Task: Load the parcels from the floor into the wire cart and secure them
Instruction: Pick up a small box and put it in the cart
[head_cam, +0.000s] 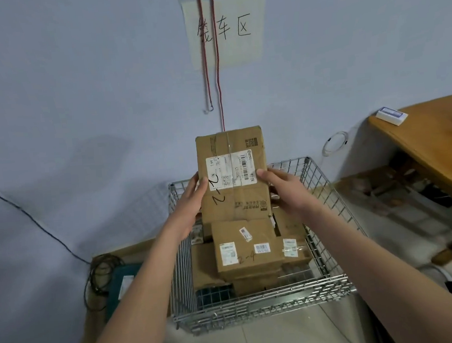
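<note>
Far left: a dark cable slanting down the pale wall to a tangle of wires beside a teal case on the floor.

Left hand pressed flat against the left side of a tall cardboard parcel, fingers straight, thumb on the front face by the white label; grip open-palmed, clamping rather than curling.

Parcel upright, raised above the wire cart, marked "2-2" by hand, tape down the middle.

Below and nearer, inside the cart: a smaller box marked "2-4" stacked on other cartons, one more carton just to its right.

Above, on the wall: a paper sign with handwritten characters, two red cords hanging in front of it, one ending in a hook.

Right hand on the parcel's right edge, thumb on the front, fingers wrapped behind; how tightly curled, cannot tell.

Far right: a wooden tabletop carrying a small white box, a coil of thin white cable against the wall beside it.
</note>
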`<state>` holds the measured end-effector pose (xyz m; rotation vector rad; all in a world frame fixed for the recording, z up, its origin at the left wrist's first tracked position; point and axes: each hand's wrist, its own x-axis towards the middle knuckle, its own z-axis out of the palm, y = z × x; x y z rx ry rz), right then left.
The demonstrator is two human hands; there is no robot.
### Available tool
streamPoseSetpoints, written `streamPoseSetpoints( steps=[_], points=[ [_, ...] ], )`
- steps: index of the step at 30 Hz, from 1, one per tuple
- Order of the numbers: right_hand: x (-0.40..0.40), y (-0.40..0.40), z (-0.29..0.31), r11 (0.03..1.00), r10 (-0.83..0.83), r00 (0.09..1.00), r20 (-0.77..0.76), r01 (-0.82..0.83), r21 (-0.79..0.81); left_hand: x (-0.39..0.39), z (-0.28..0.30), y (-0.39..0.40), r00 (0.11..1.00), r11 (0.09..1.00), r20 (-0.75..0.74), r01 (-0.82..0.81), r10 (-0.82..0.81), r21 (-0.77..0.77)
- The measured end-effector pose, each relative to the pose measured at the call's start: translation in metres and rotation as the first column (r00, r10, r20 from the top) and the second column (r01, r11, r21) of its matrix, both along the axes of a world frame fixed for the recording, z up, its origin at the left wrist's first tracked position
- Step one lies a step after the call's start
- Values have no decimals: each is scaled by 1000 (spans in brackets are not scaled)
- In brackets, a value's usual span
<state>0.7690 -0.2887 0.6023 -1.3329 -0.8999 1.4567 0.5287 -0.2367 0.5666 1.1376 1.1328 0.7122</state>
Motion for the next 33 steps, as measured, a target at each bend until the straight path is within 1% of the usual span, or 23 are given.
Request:
streamPoseSetpoints(
  steps=[4,9,13,16,20,25,30,33],
  points=[
    [21,17,-8,1000,-7,1000,6,7,-18,20,-3,20,1000,1000,16,1,-1,-1],
    [40,50,-14,998,-56,998,21,57,-31,39,-3,66,995,997,64,78,-77,-22],
    [54,81,-13,997,-75,996,39,76,-22,59,-6,97,996,998,74,58,-56,-25],
    [67,94,-20,995,-87,994,64,90,-45,74,-17,109,997,997,57,57,-54,-47],
    [88,102,-37,988,-100,991,91,110,-110,98,-31,119,999,999,48,17,-15,-47],
    [133,100,-75,977,-21,996,90,40,-210,137,-51,122,999,999,22,-35,36,-30],
    [190,105,-107,955,-2,1000,21,8,-296,195,-80,123,997,995,-49,-62,59,-73],
    [227,114,-125,943,10,1000,-29,-19,-332,234,-96,122,986,982,-98,-144,132,-119]
  ],
)
